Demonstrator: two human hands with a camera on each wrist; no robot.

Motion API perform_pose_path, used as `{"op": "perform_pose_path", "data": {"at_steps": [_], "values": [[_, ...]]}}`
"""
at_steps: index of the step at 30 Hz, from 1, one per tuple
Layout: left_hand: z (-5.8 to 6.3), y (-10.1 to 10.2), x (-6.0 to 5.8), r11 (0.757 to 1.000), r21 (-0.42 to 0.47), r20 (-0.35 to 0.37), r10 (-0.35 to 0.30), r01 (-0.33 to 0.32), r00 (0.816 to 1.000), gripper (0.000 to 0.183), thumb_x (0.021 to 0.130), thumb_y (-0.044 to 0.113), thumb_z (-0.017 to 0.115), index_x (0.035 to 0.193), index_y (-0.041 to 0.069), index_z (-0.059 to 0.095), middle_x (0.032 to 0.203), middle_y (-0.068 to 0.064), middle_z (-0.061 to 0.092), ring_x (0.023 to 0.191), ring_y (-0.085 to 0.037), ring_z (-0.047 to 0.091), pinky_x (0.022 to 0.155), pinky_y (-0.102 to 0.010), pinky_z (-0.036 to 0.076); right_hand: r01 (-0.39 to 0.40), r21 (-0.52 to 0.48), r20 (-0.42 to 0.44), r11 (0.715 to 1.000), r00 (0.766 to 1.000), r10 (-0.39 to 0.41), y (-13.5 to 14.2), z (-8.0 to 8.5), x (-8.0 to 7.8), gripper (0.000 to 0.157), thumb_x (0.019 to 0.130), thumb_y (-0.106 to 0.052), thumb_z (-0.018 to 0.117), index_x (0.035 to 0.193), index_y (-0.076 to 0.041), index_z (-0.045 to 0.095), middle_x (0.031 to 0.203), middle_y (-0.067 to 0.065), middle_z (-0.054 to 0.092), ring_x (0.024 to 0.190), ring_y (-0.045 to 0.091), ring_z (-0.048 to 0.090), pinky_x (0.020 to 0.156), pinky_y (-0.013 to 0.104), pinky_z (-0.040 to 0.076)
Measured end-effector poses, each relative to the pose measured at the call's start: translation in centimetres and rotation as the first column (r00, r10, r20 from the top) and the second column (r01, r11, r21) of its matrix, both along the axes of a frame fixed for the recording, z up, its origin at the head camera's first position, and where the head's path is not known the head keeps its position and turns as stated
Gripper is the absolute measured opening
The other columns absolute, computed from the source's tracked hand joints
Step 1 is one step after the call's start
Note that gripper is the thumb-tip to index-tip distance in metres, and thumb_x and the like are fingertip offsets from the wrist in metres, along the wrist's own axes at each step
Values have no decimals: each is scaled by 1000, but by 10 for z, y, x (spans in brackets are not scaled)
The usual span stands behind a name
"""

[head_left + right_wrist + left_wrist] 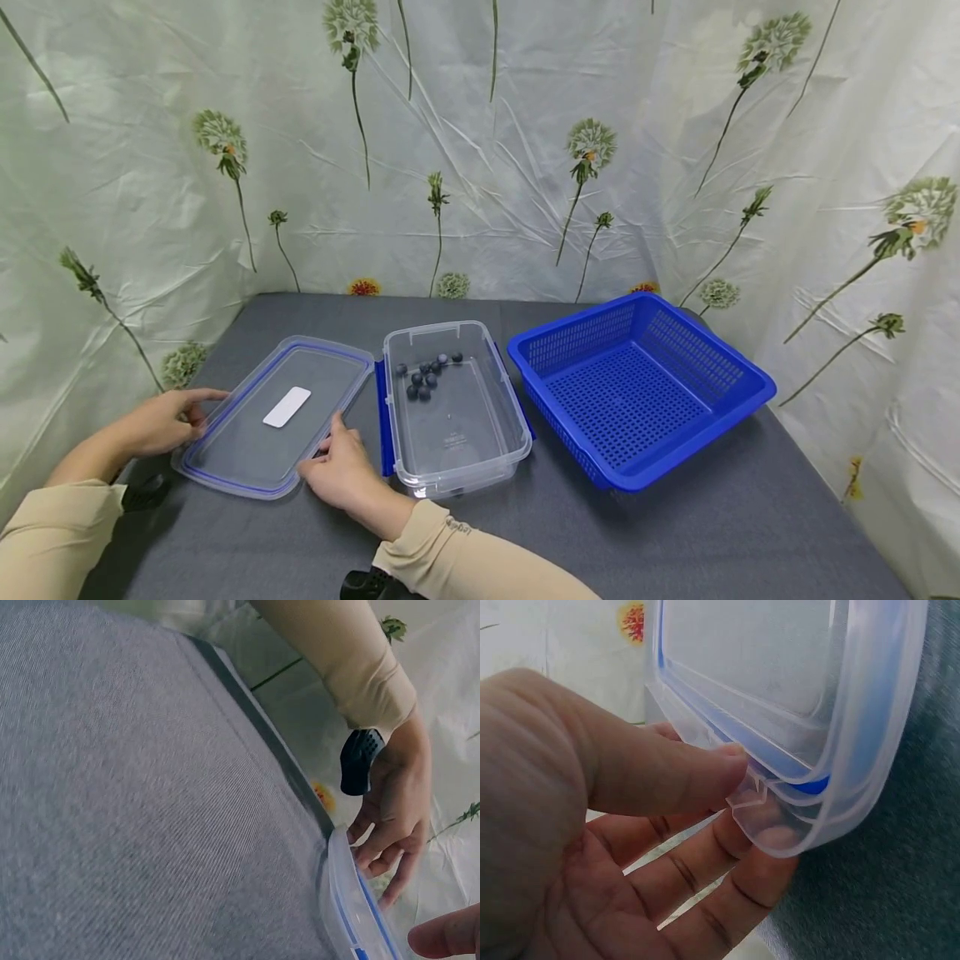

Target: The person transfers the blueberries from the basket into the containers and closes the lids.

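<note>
A clear rectangular lid [247, 450] with a blue seal ring and a white label [287, 407] is at the left of the table. My left hand [161, 423] grips its left edge, the thumb on top and fingers beneath in the left wrist view, where the lid's rim [885, 735] shows close up. At the lid's near right edge, my right hand [348, 475] holds the rim between thumb and fingers. Just right of it stands the clear plastic box [480, 425], uncovered, with several blueberries [423, 379] toward its far left.
A blue perforated basket [630, 408] stands right of the box. Blue latch flaps [385, 425] hang at the box's sides. A grey cloth [675, 525] covers the table, and a dandelion-printed curtain [495, 208] hangs behind and beside it.
</note>
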State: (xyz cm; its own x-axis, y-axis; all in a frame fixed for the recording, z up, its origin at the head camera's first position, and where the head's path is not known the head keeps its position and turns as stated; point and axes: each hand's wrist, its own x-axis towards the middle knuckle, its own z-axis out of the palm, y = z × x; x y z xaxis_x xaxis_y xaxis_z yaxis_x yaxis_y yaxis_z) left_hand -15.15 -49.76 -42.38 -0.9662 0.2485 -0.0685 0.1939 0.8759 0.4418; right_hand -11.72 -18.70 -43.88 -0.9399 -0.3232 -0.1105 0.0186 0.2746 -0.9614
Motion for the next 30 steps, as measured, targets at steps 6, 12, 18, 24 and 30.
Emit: {"op": "perform_pose_path", "data": {"at_steps": [6,12,18,24,30], "values": [[5,-1,10,996,93,-11,-3,4,1000,51,87,-10,63,136,-19,54,80,3,61,62,0,52,53,-24,48,-39,-21,2,999,999,39,4,13,1,90,88,-6,79,165,1,35,108,1,60,78,-4,60,71,12,50],[29,10,19,989,130,-2,66,-66,998,55,94,-8,62,146,-15,48,90,-5,62,62,-5,53,51,-28,49,-137,-42,-43,990,990,135,21,35,-1,94,93,-10,79,170,-5,26,119,2,58,87,-5,67,68,11,51],[56,28,23,984,108,6,141,-141,990,61,98,-3,64,155,-11,43,99,-10,65,66,-7,57,55,-28,50,-218,-26,-192,976,959,209,46,53,-11,86,97,-10,72,169,0,26,124,8,60,96,-2,69,75,9,51],[74,57,25,980,136,-37,152,-146,988,63,101,4,68,158,-5,43,106,-11,67,73,-3,62,60,-27,54,-187,-50,-307,981,938,163,80,67,-21,73,100,-6,68,165,0,36,123,15,63,106,18,74,83,10,52],[87,103,28,955,280,-100,132,-99,986,61,100,-1,68,157,-4,46,100,-11,66,73,-5,64,59,-27,54,-170,-54,-350,984,926,141,128,77,-27,69,104,-5,64,166,-3,35,125,18,63,108,19,67,89,17,57]]}}
